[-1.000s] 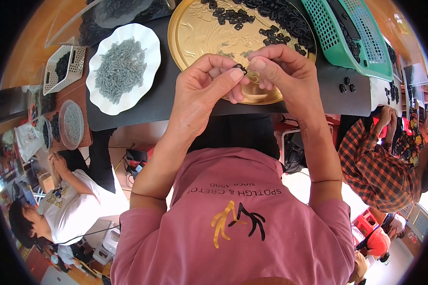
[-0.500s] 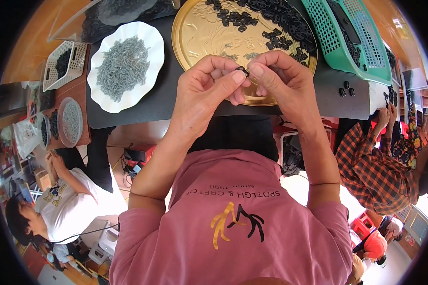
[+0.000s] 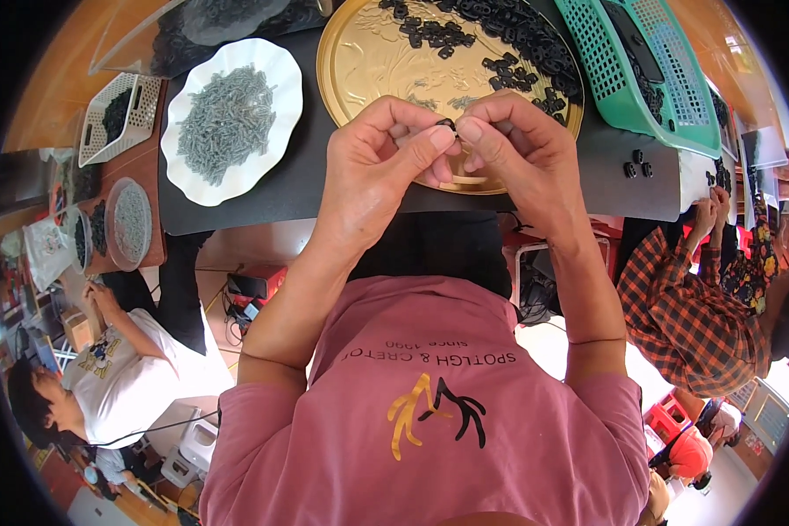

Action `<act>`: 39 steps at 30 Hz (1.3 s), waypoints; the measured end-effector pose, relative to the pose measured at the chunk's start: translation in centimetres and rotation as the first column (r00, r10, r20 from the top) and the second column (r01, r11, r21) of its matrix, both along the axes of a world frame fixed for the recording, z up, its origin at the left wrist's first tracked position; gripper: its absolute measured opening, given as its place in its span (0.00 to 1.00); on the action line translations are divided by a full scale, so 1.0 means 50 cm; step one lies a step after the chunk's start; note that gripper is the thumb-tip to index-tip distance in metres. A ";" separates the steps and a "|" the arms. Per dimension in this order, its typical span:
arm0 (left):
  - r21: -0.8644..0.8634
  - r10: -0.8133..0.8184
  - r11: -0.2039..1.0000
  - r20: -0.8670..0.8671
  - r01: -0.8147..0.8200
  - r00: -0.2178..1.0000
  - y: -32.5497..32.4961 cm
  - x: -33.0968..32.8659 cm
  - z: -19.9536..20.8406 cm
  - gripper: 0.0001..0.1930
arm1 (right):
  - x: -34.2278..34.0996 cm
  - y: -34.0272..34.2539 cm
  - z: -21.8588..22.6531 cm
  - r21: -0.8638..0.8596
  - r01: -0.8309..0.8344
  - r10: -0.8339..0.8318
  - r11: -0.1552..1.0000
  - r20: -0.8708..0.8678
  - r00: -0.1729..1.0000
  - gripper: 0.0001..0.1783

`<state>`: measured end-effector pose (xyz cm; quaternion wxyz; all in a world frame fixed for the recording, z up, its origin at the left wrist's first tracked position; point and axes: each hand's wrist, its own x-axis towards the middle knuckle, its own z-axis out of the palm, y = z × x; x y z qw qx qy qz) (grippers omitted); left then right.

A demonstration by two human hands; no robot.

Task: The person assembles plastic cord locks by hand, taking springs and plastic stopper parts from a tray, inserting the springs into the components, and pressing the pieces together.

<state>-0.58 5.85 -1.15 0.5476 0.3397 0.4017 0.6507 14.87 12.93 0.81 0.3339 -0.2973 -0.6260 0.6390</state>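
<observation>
Between the fingertips of both hands is a small black plastic part (image 3: 445,124), mostly covered by the thumbs. My left hand (image 3: 393,151) pinches it between thumb and forefinger. From the other side my right hand (image 3: 519,140) is closed in a pinch against it; whether those fingertips also hold some tiny piece is hidden. Both hands are over the near rim of a round gold tray (image 3: 342,79). On that tray lie a heap of black plastic parts (image 3: 535,44) and a few small grey pieces (image 3: 422,102) just beyond my fingers.
Left of the tray, a white scalloped dish (image 3: 287,83) holds a pile of small grey pieces (image 3: 223,127). A green basket (image 3: 605,79) stands at the right, with several loose black parts (image 3: 638,165) beside it. People sit on both sides (image 3: 131,377).
The black part has turned slightly between my fingertips, and the right thumb and fingers have shifted a little. Both hands stay in nearly the same place.
</observation>
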 end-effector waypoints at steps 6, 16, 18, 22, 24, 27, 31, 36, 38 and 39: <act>-0.059 -0.100 0.993 -0.016 0.099 0.995 0.010 -0.005 0.015 0.07 | 0.014 0.019 0.010 0.110 -0.006 -0.002 0.994 0.068 0.998 0.06; -0.018 -0.122 0.992 -0.039 0.121 0.992 0.008 -0.007 0.013 0.07 | 0.013 0.034 0.022 0.479 -0.097 -0.019 0.872 0.231 0.973 0.06; -0.023 -0.075 0.997 0.002 0.075 0.997 0.011 -0.001 0.013 0.06 | 0.003 0.030 0.011 0.575 -0.034 -0.088 0.817 0.183 0.979 0.04; 0.012 0.000 1.000 0.008 0.000 1.000 0.024 0.012 0.001 0.06 | -0.012 0.023 -0.012 0.473 0.071 -0.124 0.878 0.081 0.989 0.04; 0.026 0.002 1.000 0.091 -0.005 0.996 0.028 0.014 -0.006 0.06 | -0.014 0.023 -0.020 0.447 0.121 -0.159 0.886 0.048 0.986 0.04; 0.007 -0.023 1.000 0.081 0.023 0.996 0.028 0.002 -0.009 0.06 | -0.003 0.028 -0.015 0.309 0.071 -0.108 0.949 0.104 0.989 0.05; -0.026 -0.036 0.999 0.027 0.037 0.999 0.030 -0.018 -0.003 0.07 | 0.016 0.046 0.019 0.296 0.009 -0.071 0.955 0.199 0.977 0.05; -0.068 -0.075 0.995 -0.045 0.072 0.996 0.031 -0.021 0.011 0.07 | 0.014 0.066 0.034 0.762 -0.162 -0.135 0.627 0.311 0.941 0.07; -0.086 -0.083 0.993 -0.057 0.078 0.995 0.032 -0.019 0.020 0.06 | 0.013 0.070 0.038 0.781 -0.202 -0.127 0.591 0.337 0.933 0.07; -0.102 -0.092 0.991 -0.068 0.085 0.993 0.033 -0.017 0.023 0.06 | 0.013 0.072 0.040 0.797 -0.242 -0.121 0.553 0.364 0.923 0.07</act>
